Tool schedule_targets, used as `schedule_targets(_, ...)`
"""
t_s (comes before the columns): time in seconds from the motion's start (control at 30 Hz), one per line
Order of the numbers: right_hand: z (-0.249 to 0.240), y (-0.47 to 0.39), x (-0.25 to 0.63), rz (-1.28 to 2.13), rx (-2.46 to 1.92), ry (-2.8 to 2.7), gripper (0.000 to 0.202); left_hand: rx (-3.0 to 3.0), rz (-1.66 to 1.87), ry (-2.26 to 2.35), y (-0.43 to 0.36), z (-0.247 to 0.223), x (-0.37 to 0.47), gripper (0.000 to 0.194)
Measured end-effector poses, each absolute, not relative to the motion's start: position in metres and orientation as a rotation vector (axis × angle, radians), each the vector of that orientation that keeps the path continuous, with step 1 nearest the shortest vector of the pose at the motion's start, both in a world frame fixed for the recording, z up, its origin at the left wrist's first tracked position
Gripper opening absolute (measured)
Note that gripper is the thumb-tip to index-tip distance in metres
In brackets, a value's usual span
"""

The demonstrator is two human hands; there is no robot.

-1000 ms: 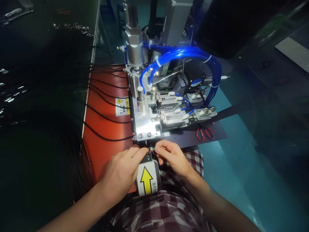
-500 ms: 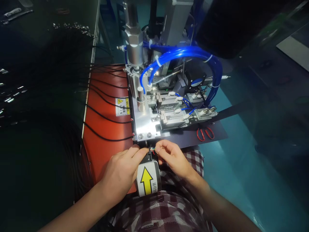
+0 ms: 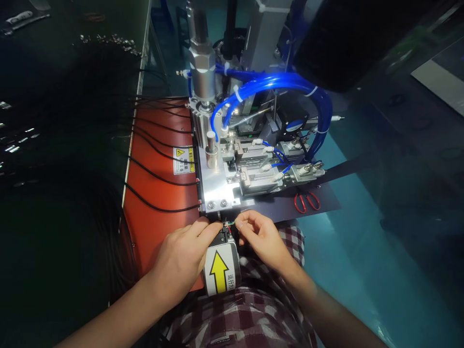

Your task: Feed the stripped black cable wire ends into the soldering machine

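Thin coloured wires, green, white and red among them, stretch between my two hands at the machine's near end. The thumb and index finger of my left hand are closed at the wires' left end, where a small light-coloured part shows; its shape is mostly hidden. My right hand pinches the free ends of the wires between thumb and fingertips. Just below the wires are a small black fixture and a rounded housing with a yellow arrow label.
Black cables cross the orange cover to the metal plate. Beyond stand pneumatic cylinders and looped blue air hoses. Red-handled scissors or snips lie on the dark base at right. Dark cable bundles hang left.
My right hand has shifted very slightly right, and a bit more of the coloured wires shows between the hands. My left hand stays in place.
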State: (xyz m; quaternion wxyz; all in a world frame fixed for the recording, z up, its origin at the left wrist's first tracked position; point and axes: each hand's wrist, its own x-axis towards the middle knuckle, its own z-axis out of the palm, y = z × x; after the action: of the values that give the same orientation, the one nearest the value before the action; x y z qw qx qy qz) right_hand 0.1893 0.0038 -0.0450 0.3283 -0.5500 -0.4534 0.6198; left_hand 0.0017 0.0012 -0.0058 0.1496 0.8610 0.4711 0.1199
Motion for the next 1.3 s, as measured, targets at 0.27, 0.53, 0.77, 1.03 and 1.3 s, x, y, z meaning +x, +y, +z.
schedule_targets(0.27,-0.042,0.004,0.182,1.558,-1.445,-1.231,0.015,2.493,0.358,1.357,0.0,-0.008,0.001,0.033)
schedule_targets(0.53,-0.039,0.01,0.177,1.663,-1.488,-1.059,0.014,2.509,0.332,1.365,0.001,-0.007,0.001,0.032)
schedule_targets(0.77,-0.043,0.011,0.18,1.864,-1.396,-0.898,0.02,2.497,0.349,1.363,0.0,-0.008,0.001,0.031)
schedule_targets(1.03,-0.041,0.003,0.181,1.603,-1.437,-1.041,0.021,2.491,0.348,1.365,0.0,-0.009,0.001,0.031)
schedule_targets(1.3,-0.038,0.004,0.173,1.334,-1.463,-1.334,0.017,2.5,0.322,1.375,0.001,-0.007,0.001,0.034)
